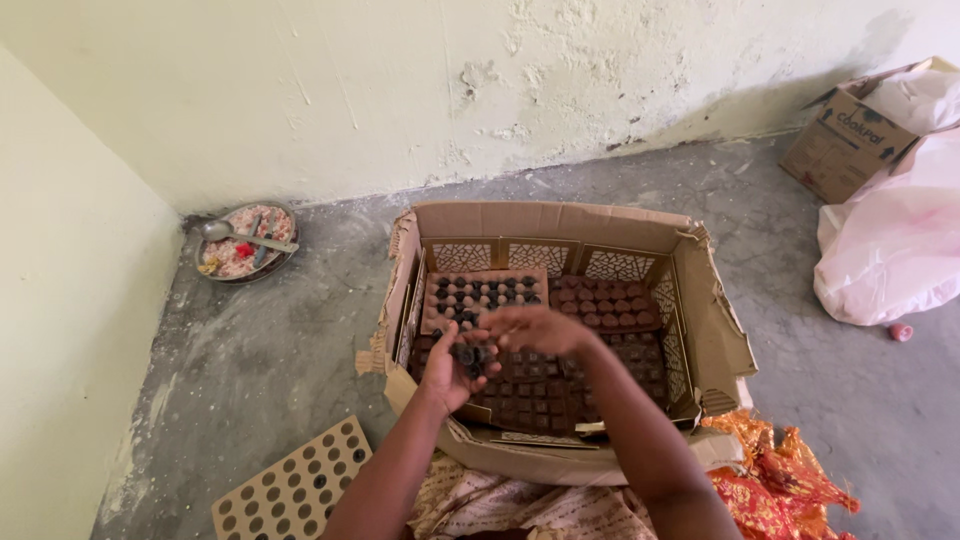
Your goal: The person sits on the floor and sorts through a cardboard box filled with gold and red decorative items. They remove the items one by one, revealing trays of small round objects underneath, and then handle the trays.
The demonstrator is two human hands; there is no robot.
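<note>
Left hand (452, 368): cupped, palm up, cradling small dark round pieces (470, 355) — kept level over the open brown cardboard box (715, 330).
Right hand (535, 328): fingers loosely spread over the pile, grasping nothing clearly.
Filling: one piece is best taken per pick.

Two hands over the box: left hand (449, 371) cupping a small clutch of dark round pieces (470, 356), too bunched to count, right hand (535, 328) just beside it. Under them, one big cardboard box (715, 330) with three filled trays (485, 293) showing. One perforated board (292, 488) near the left forearm. One plate (246, 246), one spoon (245, 235), well apart. One smaller carton (845, 140), one pink bag (890, 245).
</note>
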